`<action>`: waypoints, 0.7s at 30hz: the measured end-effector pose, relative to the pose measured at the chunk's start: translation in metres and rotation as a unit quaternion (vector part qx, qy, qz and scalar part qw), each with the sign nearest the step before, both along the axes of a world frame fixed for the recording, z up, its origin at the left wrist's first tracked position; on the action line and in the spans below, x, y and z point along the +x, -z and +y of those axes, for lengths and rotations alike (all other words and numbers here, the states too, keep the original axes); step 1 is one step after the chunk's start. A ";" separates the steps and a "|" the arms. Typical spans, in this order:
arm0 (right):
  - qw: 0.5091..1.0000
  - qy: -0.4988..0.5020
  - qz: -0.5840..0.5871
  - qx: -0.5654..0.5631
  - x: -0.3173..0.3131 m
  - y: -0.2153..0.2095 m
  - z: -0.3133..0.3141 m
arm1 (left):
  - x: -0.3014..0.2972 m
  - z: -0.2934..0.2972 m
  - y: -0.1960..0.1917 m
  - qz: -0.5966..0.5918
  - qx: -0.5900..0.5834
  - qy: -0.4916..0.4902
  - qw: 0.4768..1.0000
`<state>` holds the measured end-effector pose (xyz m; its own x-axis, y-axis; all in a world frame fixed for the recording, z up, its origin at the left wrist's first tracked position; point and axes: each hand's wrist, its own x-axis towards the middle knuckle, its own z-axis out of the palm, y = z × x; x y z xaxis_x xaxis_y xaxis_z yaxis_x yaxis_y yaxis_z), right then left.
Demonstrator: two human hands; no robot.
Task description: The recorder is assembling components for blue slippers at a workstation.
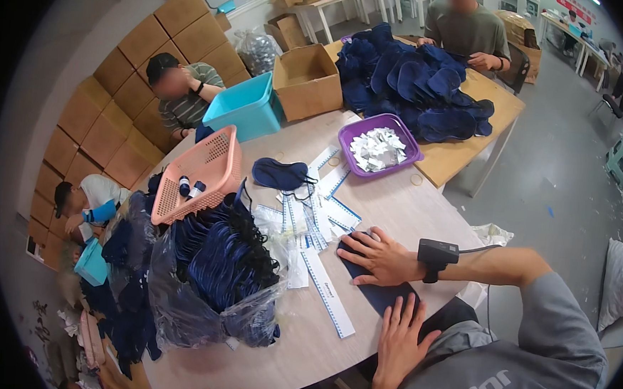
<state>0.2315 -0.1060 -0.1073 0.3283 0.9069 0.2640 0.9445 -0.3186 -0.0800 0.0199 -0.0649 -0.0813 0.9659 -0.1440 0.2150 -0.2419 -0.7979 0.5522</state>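
Observation:
A flat dark blue fabric piece lies at the table's right edge, under both my hands. My right hand rests palm down over its far end, fingers spread. My left hand lies flat with fingers apart over its near end. How much of the piece the hands cover I cannot tell. Close by on the left is a white ruler with blue scale marks. More such rulers lie crossed in a loose pile beyond it. A dark blue eye mask with thin straps sits behind that pile.
A clear bag of stacked eye masks stands left, beside a pink basket holding small spools. Behind are a purple basin of small white pieces, a turquoise bin, an open carton and heaped masks. Other people sit around.

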 end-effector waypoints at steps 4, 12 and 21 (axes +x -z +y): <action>1.000 0.019 -0.021 -0.004 -0.006 0.001 0.020 | -0.021 0.015 -0.001 0.022 0.036 -0.012 0.999; 0.998 0.010 -0.065 -0.011 -0.032 0.006 0.039 | -0.050 0.016 0.002 -0.004 0.044 -0.037 0.998; 0.986 0.004 0.164 -0.025 0.035 -0.089 0.072 | -0.052 0.063 -0.018 -0.159 0.023 -0.189 0.969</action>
<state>0.2667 -0.0341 -0.0180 0.3955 0.9133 0.0974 0.8676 -0.3368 -0.3658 -0.0321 -0.0018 -0.0638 0.8371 0.1909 0.5126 -0.0791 -0.8850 0.4588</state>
